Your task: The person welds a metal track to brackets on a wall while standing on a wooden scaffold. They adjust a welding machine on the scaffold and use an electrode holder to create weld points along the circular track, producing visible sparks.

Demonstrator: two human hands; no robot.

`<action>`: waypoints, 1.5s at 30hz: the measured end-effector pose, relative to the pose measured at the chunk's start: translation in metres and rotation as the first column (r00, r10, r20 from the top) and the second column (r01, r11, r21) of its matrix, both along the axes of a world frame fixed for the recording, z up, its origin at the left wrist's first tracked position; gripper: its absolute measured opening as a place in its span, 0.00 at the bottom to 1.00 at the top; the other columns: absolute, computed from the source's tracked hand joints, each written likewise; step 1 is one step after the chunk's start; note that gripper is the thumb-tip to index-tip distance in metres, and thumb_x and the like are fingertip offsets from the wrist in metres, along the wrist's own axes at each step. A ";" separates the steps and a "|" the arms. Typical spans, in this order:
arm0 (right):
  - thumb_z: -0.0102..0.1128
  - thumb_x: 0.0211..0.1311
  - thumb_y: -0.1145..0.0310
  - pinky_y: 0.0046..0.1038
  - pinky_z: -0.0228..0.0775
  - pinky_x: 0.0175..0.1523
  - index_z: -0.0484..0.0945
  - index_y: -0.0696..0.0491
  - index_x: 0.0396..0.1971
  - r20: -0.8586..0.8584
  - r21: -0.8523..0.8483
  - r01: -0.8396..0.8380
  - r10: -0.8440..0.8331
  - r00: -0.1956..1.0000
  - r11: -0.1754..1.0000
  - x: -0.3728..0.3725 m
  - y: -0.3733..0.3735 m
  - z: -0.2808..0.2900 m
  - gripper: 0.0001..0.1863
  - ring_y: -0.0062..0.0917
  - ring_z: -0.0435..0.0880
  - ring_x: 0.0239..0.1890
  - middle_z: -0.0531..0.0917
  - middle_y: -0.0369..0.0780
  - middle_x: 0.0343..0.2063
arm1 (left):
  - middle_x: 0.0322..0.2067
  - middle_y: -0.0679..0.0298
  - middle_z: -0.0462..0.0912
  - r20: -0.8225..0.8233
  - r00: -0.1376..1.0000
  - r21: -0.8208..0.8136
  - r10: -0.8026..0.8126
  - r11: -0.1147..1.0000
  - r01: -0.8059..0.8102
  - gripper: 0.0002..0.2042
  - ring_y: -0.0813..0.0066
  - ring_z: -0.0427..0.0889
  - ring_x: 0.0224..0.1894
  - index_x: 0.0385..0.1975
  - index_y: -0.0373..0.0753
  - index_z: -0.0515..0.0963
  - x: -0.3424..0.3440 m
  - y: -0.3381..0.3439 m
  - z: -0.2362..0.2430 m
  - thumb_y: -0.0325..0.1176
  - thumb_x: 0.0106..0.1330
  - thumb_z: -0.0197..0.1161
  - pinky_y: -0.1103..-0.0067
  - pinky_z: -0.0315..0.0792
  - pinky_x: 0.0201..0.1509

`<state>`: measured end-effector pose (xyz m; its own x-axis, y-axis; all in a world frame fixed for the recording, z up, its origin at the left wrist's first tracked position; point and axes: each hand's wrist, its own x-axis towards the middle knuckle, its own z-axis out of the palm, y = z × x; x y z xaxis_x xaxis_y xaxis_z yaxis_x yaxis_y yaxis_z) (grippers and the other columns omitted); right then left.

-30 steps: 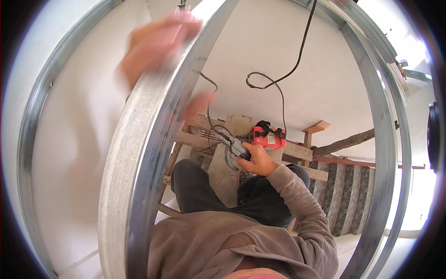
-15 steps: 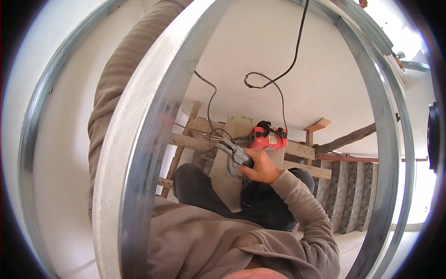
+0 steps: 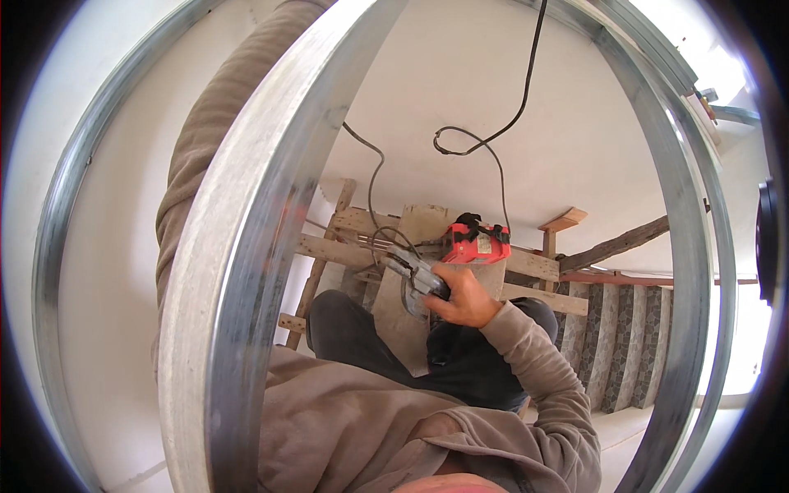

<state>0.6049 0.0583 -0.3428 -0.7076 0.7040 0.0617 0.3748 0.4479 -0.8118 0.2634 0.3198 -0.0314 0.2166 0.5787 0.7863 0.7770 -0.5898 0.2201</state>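
Observation:
My right hand (image 3: 468,300) is closed around the black grip of a grey hand tool (image 3: 415,275) with a curved lower part; its exact kind is hard to make out. The tool is held over a worn plank (image 3: 403,329) between my knees, pointing up and to the left. Just beyond it is a red case-like unit (image 3: 478,244) with black straps. My left arm (image 3: 218,115) stretches up behind a metal stud (image 3: 246,164), and its hand is outside the picture.
Metal studs frame both sides, including one on the right (image 3: 694,246). A black cable (image 3: 526,82) hangs down and loops near the red unit. Wooden scaffold boards (image 3: 534,264) lie below, with patterned stair steps (image 3: 612,345) at the lower right.
The tool in my right hand has tilted very slightly, while the hand stays in about the same place. The whole view has shifted a little.

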 end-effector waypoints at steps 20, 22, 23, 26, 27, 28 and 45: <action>0.69 0.58 0.69 0.34 0.73 0.36 0.79 0.62 0.39 -0.034 -0.104 0.251 -0.256 0.966 0.962 0.027 -0.008 0.004 0.14 0.32 0.78 0.26 0.81 0.49 0.25 | 0.55 0.77 0.76 0.016 0.665 0.437 -0.747 0.603 0.667 0.40 0.69 0.68 0.67 0.63 0.69 0.72 0.024 -0.359 -0.122 0.48 0.46 0.85 0.50 0.41 0.79; 0.69 0.58 0.69 0.33 0.73 0.36 0.79 0.62 0.40 -0.025 -0.117 0.282 -0.286 0.958 0.952 0.023 -0.013 -0.004 0.14 0.28 0.77 0.26 0.81 0.48 0.24 | 0.51 0.77 0.76 -0.004 0.666 0.426 -0.745 0.602 0.676 0.36 0.71 0.70 0.61 0.60 0.67 0.73 0.022 -0.374 -0.120 0.44 0.49 0.83 0.54 0.45 0.74; 0.69 0.58 0.69 0.33 0.73 0.36 0.79 0.62 0.40 -0.021 -0.116 0.276 -0.280 0.960 0.954 0.019 -0.016 -0.007 0.14 0.28 0.77 0.26 0.81 0.48 0.24 | 0.49 0.78 0.76 0.003 0.673 0.440 -0.739 0.605 0.663 0.34 0.72 0.70 0.59 0.58 0.66 0.73 0.022 -0.377 -0.123 0.42 0.50 0.82 0.56 0.48 0.72; 0.68 0.58 0.70 0.31 0.73 0.36 0.79 0.63 0.41 -0.145 -0.201 0.321 -0.352 0.925 0.925 0.008 -0.033 -0.013 0.14 0.22 0.77 0.27 0.83 0.45 0.25 | 0.43 0.78 0.77 0.030 0.724 0.549 -0.690 0.616 0.564 0.27 0.75 0.73 0.51 0.53 0.62 0.73 0.034 -0.380 -0.120 0.37 0.53 0.78 0.61 0.55 0.64; 0.68 0.58 0.70 0.30 0.73 0.36 0.80 0.63 0.41 -0.089 -0.256 0.386 -0.419 0.904 0.886 0.016 -0.039 -0.023 0.15 0.20 0.76 0.28 0.83 0.43 0.25 | 0.41 0.79 0.77 0.051 0.715 0.596 -0.698 0.596 0.539 0.25 0.77 0.74 0.48 0.51 0.61 0.74 0.040 -0.371 -0.124 0.35 0.54 0.77 0.63 0.57 0.62; 0.67 0.58 0.70 0.29 0.73 0.36 0.80 0.63 0.42 -0.043 -0.307 0.444 -0.478 0.877 0.842 0.021 -0.044 -0.028 0.15 0.18 0.76 0.29 0.84 0.41 0.25 | 0.39 0.79 0.77 0.060 0.705 0.634 -0.706 0.573 0.520 0.23 0.78 0.75 0.46 0.49 0.60 0.74 0.045 -0.362 -0.124 0.33 0.56 0.76 0.65 0.60 0.59; 0.51 0.66 0.75 0.28 0.74 0.25 0.75 0.61 0.34 -0.377 -0.443 0.513 -0.672 0.637 0.735 0.029 -0.069 -0.022 0.06 0.26 0.80 0.18 0.80 0.40 0.23 | 0.24 0.71 0.79 -0.002 0.647 0.665 -0.762 0.482 0.570 0.15 0.74 0.79 0.28 0.36 0.48 0.72 0.054 -0.336 -0.069 0.20 0.57 0.69 0.69 0.80 0.38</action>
<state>0.6338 -0.0108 -0.3647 -0.0542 0.9985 0.0048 0.0022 0.0050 -1.0000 0.3171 -0.0164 -0.1008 0.0722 -0.2260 0.9715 0.0552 -0.9716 -0.2301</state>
